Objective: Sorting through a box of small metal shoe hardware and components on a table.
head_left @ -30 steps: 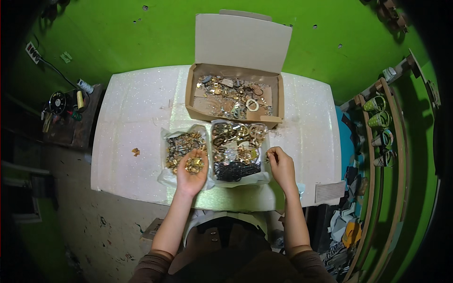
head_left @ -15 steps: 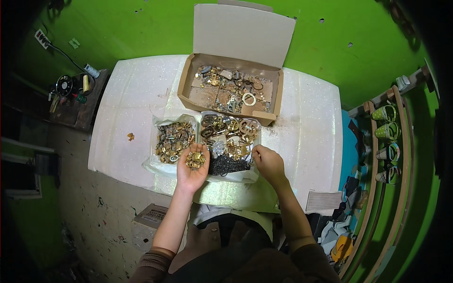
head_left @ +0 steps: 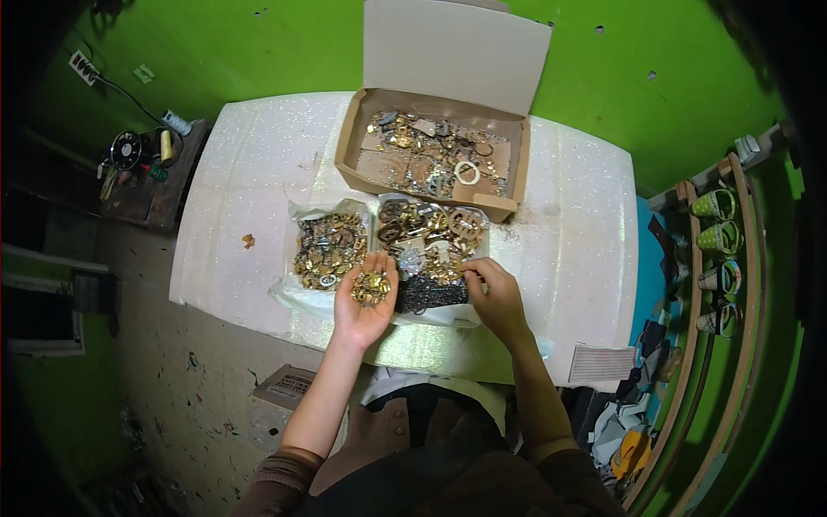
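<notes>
While the left hand (head_left: 365,322) is turned palm up, fingers extended in a shallow cup, it bears one heap of gold pieces (head_left: 370,289), loose, uncovered. Right hand (head_left: 498,302): thumb and forefinger drawn together at the right side of the right tray (head_left: 485,234); whether anything is pinched cannot be told. Left tray (head_left: 299,298): plastic-lined, mixed small fittings (head_left: 327,246). Right tray: buckles (head_left: 466,223) at the far end, black pieces (head_left: 431,295) at the near end. Beyond both, on the counter (head_left: 564,233): one box (head_left: 517,168), lid raised, a white ring (head_left: 467,173) among its contents. Risks, as judged: a tilt of the left palm, or a gap between its fingers, could shed pieces into either tray and mix the lots; a knock from a wrist could shift a tray; a weak pinch could lose a small part among its likes. Not legible: the shapes of single pieces in the heap; the tray corners under the left hand; the undersides of all piles; the lower layers in the box.
</notes>
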`<state>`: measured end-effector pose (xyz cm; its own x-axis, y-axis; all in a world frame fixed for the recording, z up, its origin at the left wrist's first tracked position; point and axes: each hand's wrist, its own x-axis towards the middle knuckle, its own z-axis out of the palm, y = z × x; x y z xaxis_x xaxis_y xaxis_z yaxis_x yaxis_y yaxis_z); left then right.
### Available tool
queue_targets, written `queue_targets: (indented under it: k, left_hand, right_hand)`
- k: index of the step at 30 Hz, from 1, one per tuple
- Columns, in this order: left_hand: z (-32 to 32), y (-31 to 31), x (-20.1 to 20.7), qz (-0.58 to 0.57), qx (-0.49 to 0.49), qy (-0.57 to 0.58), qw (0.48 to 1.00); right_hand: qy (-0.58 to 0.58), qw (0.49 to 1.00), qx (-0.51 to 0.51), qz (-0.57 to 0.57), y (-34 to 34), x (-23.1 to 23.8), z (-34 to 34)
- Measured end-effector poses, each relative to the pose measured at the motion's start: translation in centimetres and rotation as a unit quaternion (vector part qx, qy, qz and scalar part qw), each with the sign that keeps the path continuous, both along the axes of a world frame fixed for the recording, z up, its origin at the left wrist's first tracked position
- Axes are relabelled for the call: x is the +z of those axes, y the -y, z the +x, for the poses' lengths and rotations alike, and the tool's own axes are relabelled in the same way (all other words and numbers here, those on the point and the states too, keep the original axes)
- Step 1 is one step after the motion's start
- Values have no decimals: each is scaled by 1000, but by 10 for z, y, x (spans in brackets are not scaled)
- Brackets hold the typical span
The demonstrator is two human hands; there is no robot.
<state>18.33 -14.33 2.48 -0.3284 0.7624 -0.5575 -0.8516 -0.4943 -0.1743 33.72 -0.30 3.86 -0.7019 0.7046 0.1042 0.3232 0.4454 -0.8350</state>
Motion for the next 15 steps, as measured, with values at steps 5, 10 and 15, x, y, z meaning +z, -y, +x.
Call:
queue_targets:
  k: [5, 10, 15]
  left_hand:
    - [-15, 10, -5, 54, 38, -35, 997]
    - [-39, 28, -7, 93, -8, -73, 993]
    - [-72, 44, -1, 4, -92, -126, 988]
  right_hand:
    - [-49, 993, 103, 36, 39, 22, -39]
    - [-36, 983, 164, 69, 72, 21, -85]
    - [18, 973, 174, 148, 107, 33, -133]
